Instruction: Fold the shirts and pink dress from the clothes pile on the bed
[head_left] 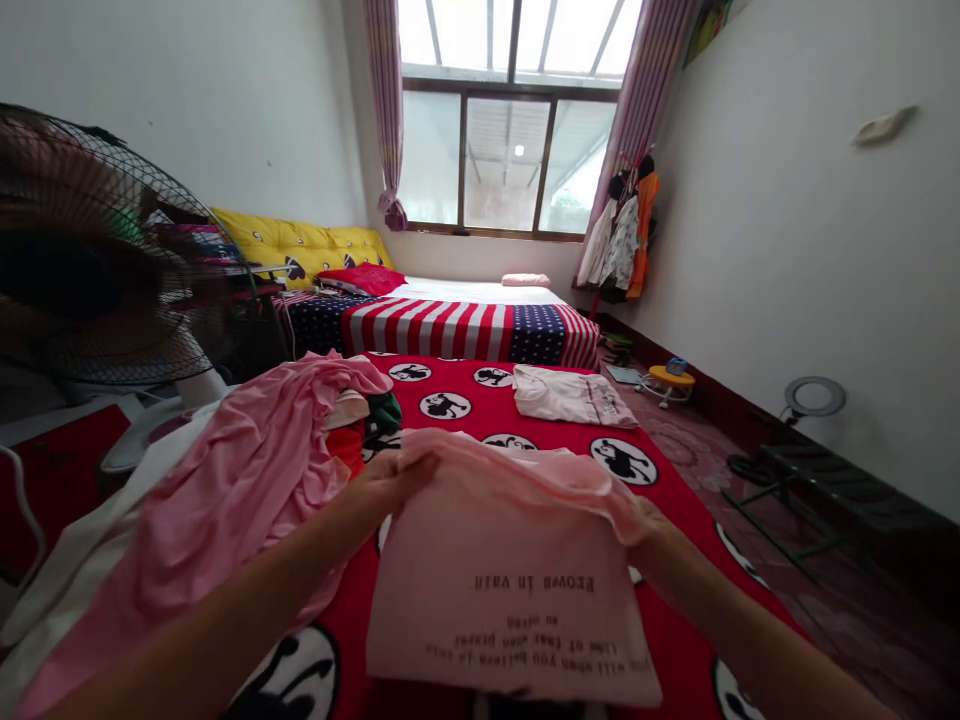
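A white-walled room point(795, 230) with a tall window point(506, 165) at its far end surrounds two beds: beyond, one under a striped cover point(442, 325), and closer, one under a red cover point(487, 400) printed with black figures in white circles. A large fan point(97, 250) stands off the near bed's left side. Along that bed's left edge lies a loose heap of pink cloth point(247, 460), with dark green cloth point(384, 412) tucked at its inner side. The pink garment point(510, 590) hangs over the middle of the red cover toward the near edge, its printed lettering upside down; whether its lower hem touches the bed cannot be told. A folded white garment point(566, 395) lies flat by the far right corner. The left hand point(409, 475) grips the pink garment's upper left corner and the right hand point(649, 525) its upper right, set wide apart so the top edge sags slightly between them. The step in hand looks like holding this piece spread by its corners; the next move seems to call for level, even tension. Room for moving appears best mid-bed, between heap and folded garment; the right hand works near the right edge, beyond which the tiled floor point(682, 425) begins.
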